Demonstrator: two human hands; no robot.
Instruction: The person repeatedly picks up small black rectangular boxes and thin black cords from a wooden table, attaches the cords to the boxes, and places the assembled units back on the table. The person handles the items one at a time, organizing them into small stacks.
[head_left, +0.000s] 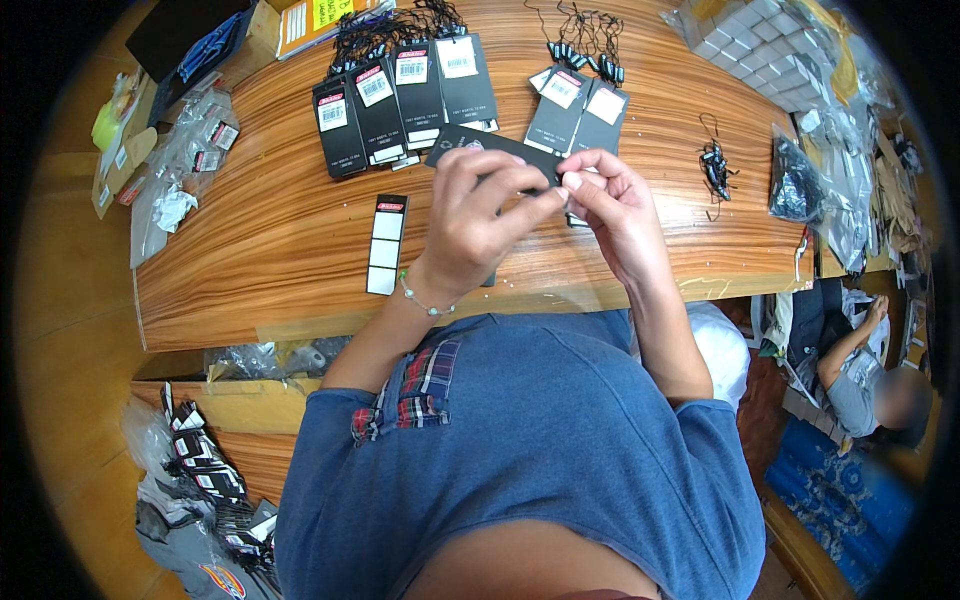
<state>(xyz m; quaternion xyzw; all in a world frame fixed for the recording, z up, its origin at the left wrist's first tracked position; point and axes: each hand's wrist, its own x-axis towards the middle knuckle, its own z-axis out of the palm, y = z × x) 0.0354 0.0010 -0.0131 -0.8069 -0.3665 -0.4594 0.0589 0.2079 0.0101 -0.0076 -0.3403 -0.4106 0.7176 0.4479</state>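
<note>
The long wooden table (280, 250) with its striped brown grain is filling most of the view, and the person in the blue shirt is leaning over its near edge. Along the far side a fanned row of black card hang tags with white stickers (400, 100) is lying flat, their black strings trailing away from the person, and a smaller pair of the same tags (580, 105) is lying just to its right. Clear plastic bags (180, 170) are crowding the left end, and a stack of small pale boxes (755, 45) is sitting at the far right corner. A strip of white labels on black backing (385, 243) is lying alone on the wood, near the left forearm.

Both hands are working raised above the table's middle, close together. The left hand (480, 215) is gripping a single black card tag (495, 152) from below, fingers curled round its near edge. The tag's long axis is running left to right, tilting down towards the right, so its right end is pointing straight into the right hand (610, 200). That hand is pinching at this end with thumb and forefinger pressed together; whether a string is between them I cannot tell. A small bundle of black string loops (715, 165) is lying on the table to the right, nearer the right hand.
</note>
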